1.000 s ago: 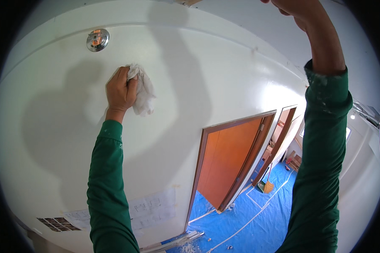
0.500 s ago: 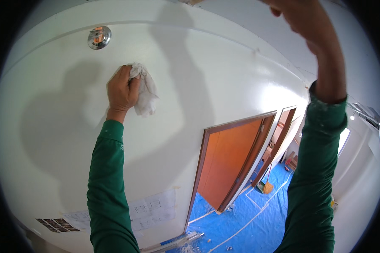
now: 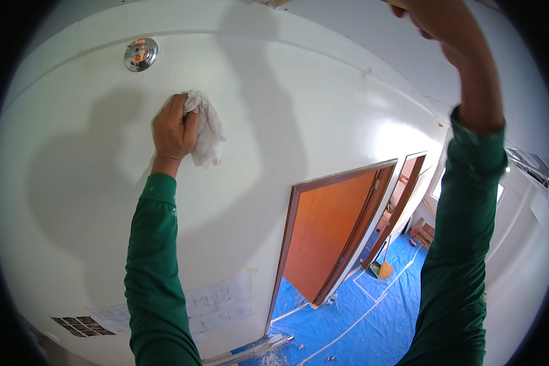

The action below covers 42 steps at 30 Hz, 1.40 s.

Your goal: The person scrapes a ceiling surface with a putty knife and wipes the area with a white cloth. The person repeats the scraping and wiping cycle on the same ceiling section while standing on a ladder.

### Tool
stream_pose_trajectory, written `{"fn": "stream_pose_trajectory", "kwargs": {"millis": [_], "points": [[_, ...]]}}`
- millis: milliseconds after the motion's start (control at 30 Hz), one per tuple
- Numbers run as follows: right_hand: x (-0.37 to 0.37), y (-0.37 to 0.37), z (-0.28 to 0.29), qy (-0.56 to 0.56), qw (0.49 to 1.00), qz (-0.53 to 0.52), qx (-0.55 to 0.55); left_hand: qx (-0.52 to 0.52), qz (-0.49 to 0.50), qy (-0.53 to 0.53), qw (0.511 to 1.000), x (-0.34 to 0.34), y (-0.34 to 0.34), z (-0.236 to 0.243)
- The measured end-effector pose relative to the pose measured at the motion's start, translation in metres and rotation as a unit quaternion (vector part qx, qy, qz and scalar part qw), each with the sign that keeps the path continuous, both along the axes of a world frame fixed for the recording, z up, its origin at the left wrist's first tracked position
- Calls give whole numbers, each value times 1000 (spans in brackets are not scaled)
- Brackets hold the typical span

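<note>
My left hand (image 3: 171, 128), in a green sleeve, is closed around a crumpled white cloth (image 3: 208, 137) and presses against the white wall (image 3: 85, 189). Just above it on the wall is a round chrome fitting (image 3: 141, 55) with an orange centre. My right hand (image 3: 448, 27) is raised high at the top right near the ceiling (image 3: 378, 36), fingers curled and partly cut off by the frame edge; a sliver of something yellowish shows there, too little to make out.
Lower right, an orange wooden door (image 3: 326, 238) sits in a dark frame beside a second doorway (image 3: 402, 201). Blue sheeting (image 3: 341, 329) covers the floor, with a broom (image 3: 385, 268) and dustpan. Papers (image 3: 219, 302) are taped low on the wall; metal lengths (image 3: 262, 348) lie at its foot.
My right arm dipped downward and then rose slightly, staying a little lower than a second ago. My left hand with the cloth has barely moved.
</note>
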State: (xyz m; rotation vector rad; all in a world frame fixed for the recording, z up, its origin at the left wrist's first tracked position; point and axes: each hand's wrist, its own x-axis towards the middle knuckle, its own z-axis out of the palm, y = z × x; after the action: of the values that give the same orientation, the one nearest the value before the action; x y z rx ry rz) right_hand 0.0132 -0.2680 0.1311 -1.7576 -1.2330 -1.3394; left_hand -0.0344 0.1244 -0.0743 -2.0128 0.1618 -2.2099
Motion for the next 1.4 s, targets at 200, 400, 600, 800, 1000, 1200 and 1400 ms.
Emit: {"fn": "stream_pose_trajectory", "kwargs": {"millis": [200,400,600,800,1000,1200,1400], "points": [[2,12,-18,-58,997,-6,47,0,-16,-1,1000,1,1,0],[2,-2,-4,24,998,-30,52,-14,-3,10,1000,1,1,0],[10,0,-1,7,999,38,38,2,2,2,1000,1,1,1],[24,3,3,38,998,23,51,0,-4,6,1000,2,2,0],[-21,-25,3,130,988,76,-36,-15,1,2,1000,2,1,0],[18,46,1,-2,999,-19,-47,-29,5,16,999,1,1,1],[24,6,-9,-20,998,33,45,-20,-14,15,1000,1,1,0]]}}
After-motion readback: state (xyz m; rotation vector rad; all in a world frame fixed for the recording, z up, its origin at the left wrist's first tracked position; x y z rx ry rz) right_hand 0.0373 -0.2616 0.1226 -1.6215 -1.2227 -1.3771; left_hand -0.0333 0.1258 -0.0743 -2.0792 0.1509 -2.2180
